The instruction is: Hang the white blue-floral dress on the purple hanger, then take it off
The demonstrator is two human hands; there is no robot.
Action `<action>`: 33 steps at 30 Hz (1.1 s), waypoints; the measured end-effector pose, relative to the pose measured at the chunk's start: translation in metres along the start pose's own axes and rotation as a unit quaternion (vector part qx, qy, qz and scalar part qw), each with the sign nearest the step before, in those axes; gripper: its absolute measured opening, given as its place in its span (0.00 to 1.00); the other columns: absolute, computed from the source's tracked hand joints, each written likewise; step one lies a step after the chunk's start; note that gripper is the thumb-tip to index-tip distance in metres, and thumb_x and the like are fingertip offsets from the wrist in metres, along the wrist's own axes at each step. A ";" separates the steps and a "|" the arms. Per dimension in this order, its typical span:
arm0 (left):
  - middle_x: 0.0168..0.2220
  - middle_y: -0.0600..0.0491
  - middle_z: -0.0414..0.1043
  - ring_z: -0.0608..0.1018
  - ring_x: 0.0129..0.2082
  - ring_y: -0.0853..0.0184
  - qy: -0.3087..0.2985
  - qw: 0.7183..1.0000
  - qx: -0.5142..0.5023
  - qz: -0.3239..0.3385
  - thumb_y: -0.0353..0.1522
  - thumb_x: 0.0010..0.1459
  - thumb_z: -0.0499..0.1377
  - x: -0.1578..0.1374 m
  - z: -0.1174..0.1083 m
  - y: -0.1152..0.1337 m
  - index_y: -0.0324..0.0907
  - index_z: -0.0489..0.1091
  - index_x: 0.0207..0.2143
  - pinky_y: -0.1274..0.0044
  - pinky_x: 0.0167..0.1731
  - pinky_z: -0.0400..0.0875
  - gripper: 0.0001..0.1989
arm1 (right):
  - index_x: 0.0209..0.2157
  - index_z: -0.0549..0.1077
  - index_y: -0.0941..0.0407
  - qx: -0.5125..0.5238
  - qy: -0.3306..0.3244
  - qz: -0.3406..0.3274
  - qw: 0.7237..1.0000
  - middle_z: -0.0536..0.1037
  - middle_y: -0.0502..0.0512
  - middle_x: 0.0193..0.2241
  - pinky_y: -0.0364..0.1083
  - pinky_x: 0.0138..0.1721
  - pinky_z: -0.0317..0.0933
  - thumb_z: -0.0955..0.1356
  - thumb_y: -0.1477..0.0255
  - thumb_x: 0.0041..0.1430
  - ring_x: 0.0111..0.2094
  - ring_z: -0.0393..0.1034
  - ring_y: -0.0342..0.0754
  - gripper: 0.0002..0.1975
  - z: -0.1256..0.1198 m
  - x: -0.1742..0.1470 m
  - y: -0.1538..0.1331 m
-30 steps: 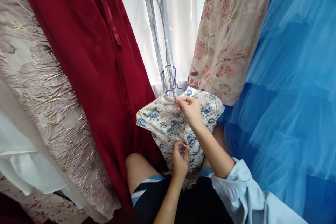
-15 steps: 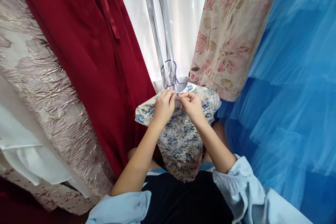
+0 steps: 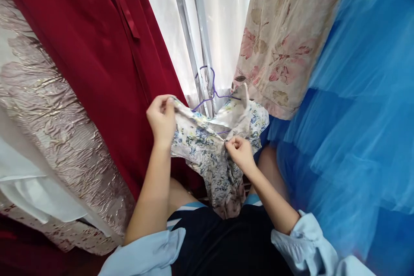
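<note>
Blue-flowered cotton fills the space between your hands: the small floral dress (image 3: 207,146) hangs on a purple wire hanger (image 3: 211,92), whose hook catches the metal rail (image 3: 190,47) just above and beyond your fingers. Your left hand (image 3: 161,118) is closed on the dress's left shoulder edge, thumb on top, lifting the cloth up and out to the side. Your right hand (image 3: 239,152) sits lower and to the right, its fingertips pinched together on a small point of the fabric near the open front; what exactly lies in the pinch is too small to tell. The skirt of the dress drops down from between both hands toward your lap. Directly left of your left hand hangs a dark red garment (image 3: 97,51), touching the back of it, and farther left a pale metallic brocade (image 3: 48,108). Above your right hand hangs a beige rose-print fabric (image 3: 284,34), and to its right blue tulle (image 3: 355,108).
</note>
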State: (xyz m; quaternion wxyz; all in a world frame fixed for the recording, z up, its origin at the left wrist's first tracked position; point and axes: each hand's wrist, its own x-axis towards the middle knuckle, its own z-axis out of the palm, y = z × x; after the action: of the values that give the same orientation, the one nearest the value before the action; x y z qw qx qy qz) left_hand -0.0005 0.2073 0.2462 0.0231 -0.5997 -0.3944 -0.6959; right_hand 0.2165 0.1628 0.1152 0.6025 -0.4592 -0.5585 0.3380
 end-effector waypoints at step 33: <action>0.38 0.50 0.78 0.79 0.39 0.64 -0.172 0.963 -0.128 -0.162 0.38 0.64 0.60 -0.146 0.004 -0.016 0.41 0.76 0.40 0.75 0.43 0.73 0.10 | 0.70 0.50 0.59 -0.010 0.015 0.101 0.995 0.80 0.55 0.39 0.43 0.24 0.59 0.72 0.61 0.53 0.21 0.62 0.42 0.48 -0.048 -0.013 0.034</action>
State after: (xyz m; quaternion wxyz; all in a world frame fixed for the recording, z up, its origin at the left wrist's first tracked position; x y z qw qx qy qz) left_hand 0.0358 0.1563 0.1130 -0.2354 -0.6362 -0.3922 -0.6213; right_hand 0.2654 0.1546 0.0812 0.5691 -0.5240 -0.5034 0.3850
